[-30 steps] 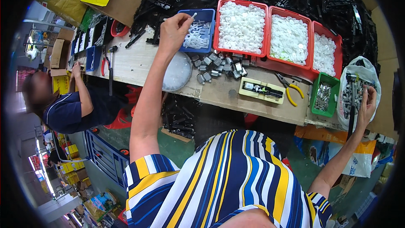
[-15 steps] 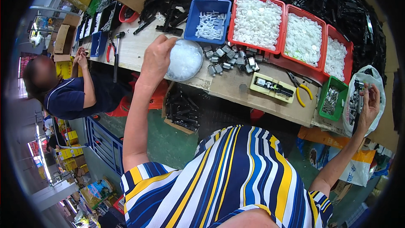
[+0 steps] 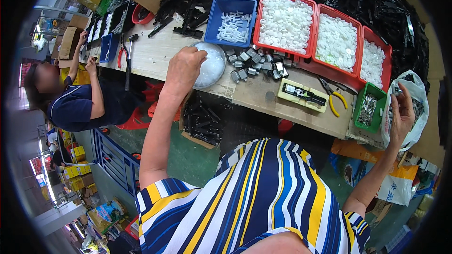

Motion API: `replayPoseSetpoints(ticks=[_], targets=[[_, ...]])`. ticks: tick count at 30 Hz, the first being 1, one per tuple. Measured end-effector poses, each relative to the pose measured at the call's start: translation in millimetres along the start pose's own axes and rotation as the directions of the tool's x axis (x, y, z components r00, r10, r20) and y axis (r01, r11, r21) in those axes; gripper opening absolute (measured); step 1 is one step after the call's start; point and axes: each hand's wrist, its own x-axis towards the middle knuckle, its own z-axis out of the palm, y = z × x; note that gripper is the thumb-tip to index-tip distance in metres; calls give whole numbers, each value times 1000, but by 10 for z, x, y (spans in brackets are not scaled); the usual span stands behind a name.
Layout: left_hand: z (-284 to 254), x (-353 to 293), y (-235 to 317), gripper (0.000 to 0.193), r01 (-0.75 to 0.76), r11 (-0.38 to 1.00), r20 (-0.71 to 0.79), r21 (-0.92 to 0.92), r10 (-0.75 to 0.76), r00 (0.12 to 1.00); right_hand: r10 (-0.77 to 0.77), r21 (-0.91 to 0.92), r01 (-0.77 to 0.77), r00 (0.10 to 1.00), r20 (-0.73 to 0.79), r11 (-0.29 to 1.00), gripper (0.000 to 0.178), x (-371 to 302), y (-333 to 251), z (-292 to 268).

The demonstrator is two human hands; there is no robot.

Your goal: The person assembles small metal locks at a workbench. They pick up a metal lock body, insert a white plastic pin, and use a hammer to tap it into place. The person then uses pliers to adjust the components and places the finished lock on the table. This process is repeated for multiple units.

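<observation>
The left hand (image 3: 184, 68) has been drawn back from the blue bin (image 3: 231, 15) of white parts to the near rim of the round clear dish (image 3: 210, 64). The right hand (image 3: 401, 115) has been lowered slightly beside the clear plastic bag (image 3: 416, 101).

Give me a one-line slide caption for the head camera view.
Left hand on a round clear dish, right hand at a white bag, beside red bins of white parts.
</observation>
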Motion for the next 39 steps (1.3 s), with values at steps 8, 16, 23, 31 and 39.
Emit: replayPoseSetpoints(ticks=[8, 16, 23, 31, 39], targets=[[54, -57, -2, 12, -8, 1000, -42, 16, 8, 999, -49, 141, 41, 997, 56, 989, 39, -121, -384, 470], [-187, -86, 557, 17, 111, 792, -110, -601, -219, 969, -85, 293, -16, 940, 331, 956, 31, -359, -1181, 1236], [269, -93, 1124, 16, 113, 318, 35, -941, -243, 969, -169, 328, 41, 913, 371, 944, 21, -434, -1462, 1645], [253, 62, 1438, 14, 66, 360, 35, -931, -92, 995, -170, 322, 61, 930, 325, 945, 16, -492, -1362, 1552], [369, 142, 1536, 14, 263, 87, 261, -961, -37, 965, -475, 225, 432, 858, 198, 873, 26, -503, -1191, 1506]])
